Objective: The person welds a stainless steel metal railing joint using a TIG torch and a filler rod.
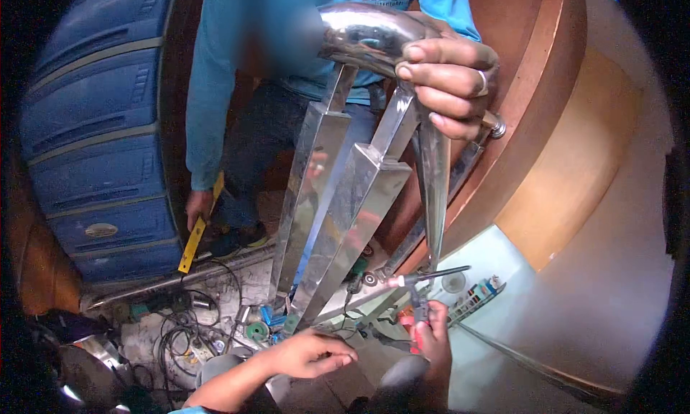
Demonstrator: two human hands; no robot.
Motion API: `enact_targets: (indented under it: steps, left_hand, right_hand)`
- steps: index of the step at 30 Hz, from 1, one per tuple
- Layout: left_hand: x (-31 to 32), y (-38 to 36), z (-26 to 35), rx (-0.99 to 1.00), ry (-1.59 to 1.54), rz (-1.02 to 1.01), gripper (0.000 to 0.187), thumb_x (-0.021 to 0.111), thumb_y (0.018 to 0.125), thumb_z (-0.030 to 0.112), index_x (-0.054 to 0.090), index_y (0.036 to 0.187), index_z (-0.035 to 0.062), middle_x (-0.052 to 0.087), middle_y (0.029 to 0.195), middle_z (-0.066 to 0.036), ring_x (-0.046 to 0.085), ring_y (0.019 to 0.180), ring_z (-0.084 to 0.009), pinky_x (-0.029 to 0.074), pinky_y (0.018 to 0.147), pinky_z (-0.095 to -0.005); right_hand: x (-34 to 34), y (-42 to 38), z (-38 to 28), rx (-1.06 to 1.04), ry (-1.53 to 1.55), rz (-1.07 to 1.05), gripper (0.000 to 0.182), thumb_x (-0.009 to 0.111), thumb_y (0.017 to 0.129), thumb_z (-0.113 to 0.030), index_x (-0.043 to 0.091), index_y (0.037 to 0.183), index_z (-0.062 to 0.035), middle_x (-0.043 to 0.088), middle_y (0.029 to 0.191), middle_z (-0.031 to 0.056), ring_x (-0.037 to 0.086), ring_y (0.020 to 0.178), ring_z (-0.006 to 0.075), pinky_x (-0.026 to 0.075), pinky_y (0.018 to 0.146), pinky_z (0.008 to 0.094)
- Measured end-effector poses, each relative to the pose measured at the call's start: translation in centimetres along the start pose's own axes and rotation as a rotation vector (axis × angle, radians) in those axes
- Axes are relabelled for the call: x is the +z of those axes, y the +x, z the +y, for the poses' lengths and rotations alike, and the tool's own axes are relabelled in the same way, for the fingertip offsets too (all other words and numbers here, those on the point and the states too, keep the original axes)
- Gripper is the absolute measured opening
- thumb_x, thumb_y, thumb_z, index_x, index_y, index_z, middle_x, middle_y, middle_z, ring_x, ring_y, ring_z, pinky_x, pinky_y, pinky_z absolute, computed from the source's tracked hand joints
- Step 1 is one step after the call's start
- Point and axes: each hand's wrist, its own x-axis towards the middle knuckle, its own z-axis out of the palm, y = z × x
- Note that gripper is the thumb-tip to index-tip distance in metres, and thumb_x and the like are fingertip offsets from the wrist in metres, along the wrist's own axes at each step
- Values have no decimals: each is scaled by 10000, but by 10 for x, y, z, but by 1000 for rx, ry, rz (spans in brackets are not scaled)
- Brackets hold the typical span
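Head view showed the right hand point(431, 335) closed on a welding torch point(424, 277) at the steel baluster frame point(345, 198); the left hand point(313, 353) rested open-fingered at its base. A co-worker's hand point(449, 83) steadied the top; slippage could misalign the joint.

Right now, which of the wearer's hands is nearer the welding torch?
Right. The right hand is wrapped on the welding torch handle, just below its head. The left hand sits lower left, apart from it, near the steel posts' base.
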Motion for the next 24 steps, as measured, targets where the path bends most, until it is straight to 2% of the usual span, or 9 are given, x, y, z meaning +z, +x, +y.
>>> enact_targets:
  steps: [1, 4, 7, 8, 12, 14, 16, 19, 24]
  left_hand:
    - [-13, 2, 18, 29, 8, 77, 208, 589, 951, 181, 687, 1070, 42, 716, 873, -126, 699, 822, -298, 540, 744, -375]
    - [-54, 9, 72, 70, 100, 333, 164, 638, 923, 146, 718, 1003, 27, 724, 875, -122, 706, 800, -249, 541, 732, -343]
    - [-86, 21, 124, 97, 206, 511, 175, 654, 915, 153, 716, 1003, 15, 723, 865, -113, 699, 758, -204, 543, 689, -328]
    - [-91, 28, 140, 106, 175, 587, 174, 656, 915, 151, 716, 1001, 11, 720, 842, -101, 692, 730, -181, 542, 663, -315]
    - [-102, 68, 184, 123, -93, 751, 221, 624, 961, 180, 677, 1055, -13, 639, 710, -24, 600, 630, -56, 463, 522, -211]
    - [-113, 83, 193, 109, -158, 646, 245, 640, 944, 223, 677, 1051, 5, 669, 803, -38, 602, 622, -82, 452, 547, -219]
    - [-112, 99, 200, 130, -202, 585, 238, 619, 965, 233, 674, 1043, 16, 637, 699, -19, 591, 590, -72, 459, 514, -213]
    - [-109, 116, 203, 165, -242, 551, 257, 613, 970, 252, 673, 1038, 11, 631, 682, -29, 588, 572, -74, 468, 501, -215]
    - [-105, 129, 210, 140, -285, 547, 268, 618, 967, 269, 675, 1020, 12, 635, 693, -29, 597, 572, -74, 475, 502, -213]
  right_hand:
    - [8, -4, -32, 5, 79, 46, 515, 481, 910, -57, 228, 1356, -114, 643, 959, 188, 517, 545, 135, 462, 509, 273]
    - [17, -2, -80, -291, 88, 199, 577, 550, 917, -167, 216, 1386, -133, 637, 937, 189, 565, 570, 171, 486, 481, 294]
    - [16, 8, -112, -516, 141, 407, 812, 690, 860, -491, 206, 1420, -157, 615, 900, 171, 564, 503, 186, 464, 392, 288]
    - [20, 16, -130, -579, 83, 568, 872, 680, 834, -578, 204, 1419, -139, 614, 893, 169, 547, 469, 179, 455, 391, 274]
    - [42, 29, -210, -655, 10, 585, 797, 665, 876, -496, 223, 1408, -100, 605, 935, 196, 553, 483, 184, 450, 391, 271]
    - [46, 37, -233, -736, -42, 533, 733, 647, 905, -436, 239, 1400, -82, 596, 966, 208, 551, 488, 184, 448, 397, 264]
    - [50, 45, -255, -804, -59, 483, 665, 623, 933, -372, 255, 1391, -62, 586, 998, 219, 546, 493, 185, 444, 405, 251]
    - [57, 51, -299, -719, 178, 442, 647, 643, 906, -400, 277, 1345, -97, 619, 926, 192, 566, 553, 151, 432, 429, 224]
    - [56, 66, -345, -708, -84, 344, 597, 624, 923, -355, 285, 1341, -95, 658, 924, 189, 491, 470, 87, 395, 406, 199]
